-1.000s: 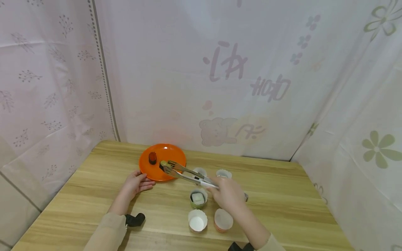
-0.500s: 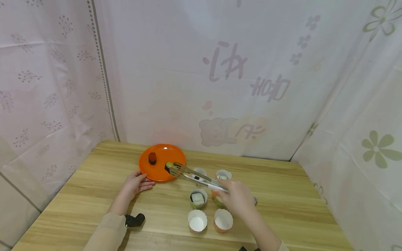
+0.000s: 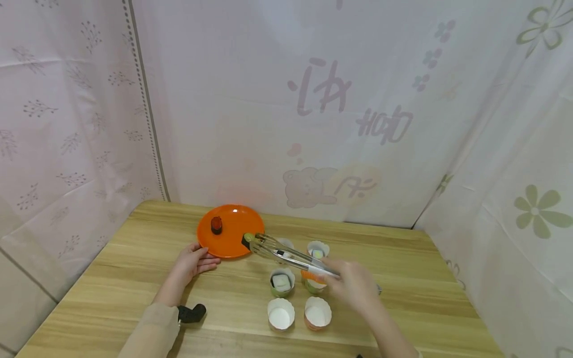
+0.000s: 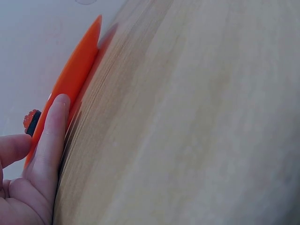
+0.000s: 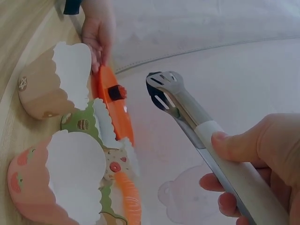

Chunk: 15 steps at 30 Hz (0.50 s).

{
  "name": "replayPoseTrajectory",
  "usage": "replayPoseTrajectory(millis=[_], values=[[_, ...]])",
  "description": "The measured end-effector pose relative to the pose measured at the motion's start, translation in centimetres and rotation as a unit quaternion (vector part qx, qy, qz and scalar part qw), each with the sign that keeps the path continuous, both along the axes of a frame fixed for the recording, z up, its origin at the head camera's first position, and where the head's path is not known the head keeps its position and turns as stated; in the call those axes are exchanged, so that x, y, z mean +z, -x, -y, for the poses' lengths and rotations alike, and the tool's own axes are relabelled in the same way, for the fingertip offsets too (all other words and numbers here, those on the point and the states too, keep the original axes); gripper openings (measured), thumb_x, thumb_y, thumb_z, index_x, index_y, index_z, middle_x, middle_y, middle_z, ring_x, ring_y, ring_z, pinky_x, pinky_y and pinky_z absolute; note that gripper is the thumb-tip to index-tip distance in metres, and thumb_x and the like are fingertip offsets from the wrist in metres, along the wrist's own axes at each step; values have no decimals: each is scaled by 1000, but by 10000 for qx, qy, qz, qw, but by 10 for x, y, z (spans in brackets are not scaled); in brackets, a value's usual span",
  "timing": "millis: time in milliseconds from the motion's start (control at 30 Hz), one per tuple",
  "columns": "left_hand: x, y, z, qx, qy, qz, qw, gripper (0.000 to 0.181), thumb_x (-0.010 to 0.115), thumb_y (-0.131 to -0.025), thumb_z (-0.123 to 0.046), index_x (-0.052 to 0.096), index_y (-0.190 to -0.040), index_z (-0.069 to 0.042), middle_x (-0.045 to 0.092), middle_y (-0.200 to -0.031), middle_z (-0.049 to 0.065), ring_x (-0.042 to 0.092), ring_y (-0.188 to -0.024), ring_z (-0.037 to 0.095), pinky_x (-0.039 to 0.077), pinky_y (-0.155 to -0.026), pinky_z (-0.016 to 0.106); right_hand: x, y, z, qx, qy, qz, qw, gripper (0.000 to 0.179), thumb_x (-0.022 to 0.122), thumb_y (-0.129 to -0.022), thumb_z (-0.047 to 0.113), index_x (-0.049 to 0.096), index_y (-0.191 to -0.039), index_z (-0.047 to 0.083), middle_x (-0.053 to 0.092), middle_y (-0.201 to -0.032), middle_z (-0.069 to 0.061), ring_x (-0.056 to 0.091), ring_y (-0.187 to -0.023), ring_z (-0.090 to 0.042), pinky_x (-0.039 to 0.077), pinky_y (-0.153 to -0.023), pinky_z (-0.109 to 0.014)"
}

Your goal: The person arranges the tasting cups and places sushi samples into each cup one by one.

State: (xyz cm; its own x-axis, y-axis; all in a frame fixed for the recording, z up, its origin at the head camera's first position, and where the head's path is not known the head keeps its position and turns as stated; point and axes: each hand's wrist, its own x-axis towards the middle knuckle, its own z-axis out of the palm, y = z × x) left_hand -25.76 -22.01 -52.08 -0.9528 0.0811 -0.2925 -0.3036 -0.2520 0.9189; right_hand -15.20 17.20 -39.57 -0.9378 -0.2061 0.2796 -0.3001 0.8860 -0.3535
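My left hand [image 3: 190,263] pinches the near-left rim of an orange plate [image 3: 230,246], thumb over the edge and fingers along the outside, as the left wrist view shows. A sushi roll with red roe [image 3: 217,225] sits on the plate. My right hand [image 3: 353,288] grips metal tongs [image 3: 309,264] with pale handles. Their slotted tips hold a dark-wrapped sushi roll with a green top [image 3: 246,241], which overlaps the plate's right edge in the head view. In the right wrist view the tongs' tips [image 5: 166,82] are seen above the plate.
Several paper baking cups stand in two columns right of the plate. The front-left cup [image 3: 281,314] and front-right cup [image 3: 318,314] show bare white insides. A green cup [image 3: 281,292] holds a white piece; beside it lies an orange-topped nigiri [image 5: 127,199]. Curtains hang behind the wooden table [image 3: 233,308].
My right hand, the tongs and the green-topped sushi roll have moved right, from over the plate's middle to its right edge. My left hand stays at the rim.
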Motion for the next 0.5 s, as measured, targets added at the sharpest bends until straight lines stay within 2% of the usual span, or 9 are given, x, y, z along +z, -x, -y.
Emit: replayPoseTrajectory(millis=[133, 267, 367, 500], values=[[0, 0, 0, -9, -36, -17, 10000, 45, 37, -105, -9, 22, -144, 8, 66, -93, 21, 69, -86, 31, 57, -78, 40, -1, -2, -7, 129, -37, -126, 9998, 39, 81, -75, 27, 73, -112, 16, 71, -98, -1, 44, -53, -6, 34, -42, -22], [0, 0, 0, -4, -21, 0, 10000, 44, 37, -105, -10, 23, -143, 8, 66, -94, 21, 69, -86, 31, 57, -79, 40, -2, -5, -17, 334, -94, -323, 9989, 38, 82, -75, 26, 73, -111, 16, 72, -99, -1, 54, -62, -7, 44, -50, -22], [-1, 0, 0, -27, -2, 7, 10000, 45, 37, -105, -10, 23, -144, 8, 66, -94, 21, 69, -86, 30, 57, -79, 40, -3, -7, -24, 461, -111, -375, 9982, 38, 82, -75, 26, 73, -110, 13, 71, -102, -2, 65, -73, -13, 51, -58, -26], [-2, 0, 0, -36, -48, -17, 10000, 46, 37, -105, -10, 22, -144, 8, 66, -94, 21, 69, -86, 30, 57, -79, 40, -2, -11, -31, 583, -149, -420, 9973, 38, 81, -76, 28, 73, -110, 12, 70, -106, -4, 68, -88, -23, 57, -66, -35]])
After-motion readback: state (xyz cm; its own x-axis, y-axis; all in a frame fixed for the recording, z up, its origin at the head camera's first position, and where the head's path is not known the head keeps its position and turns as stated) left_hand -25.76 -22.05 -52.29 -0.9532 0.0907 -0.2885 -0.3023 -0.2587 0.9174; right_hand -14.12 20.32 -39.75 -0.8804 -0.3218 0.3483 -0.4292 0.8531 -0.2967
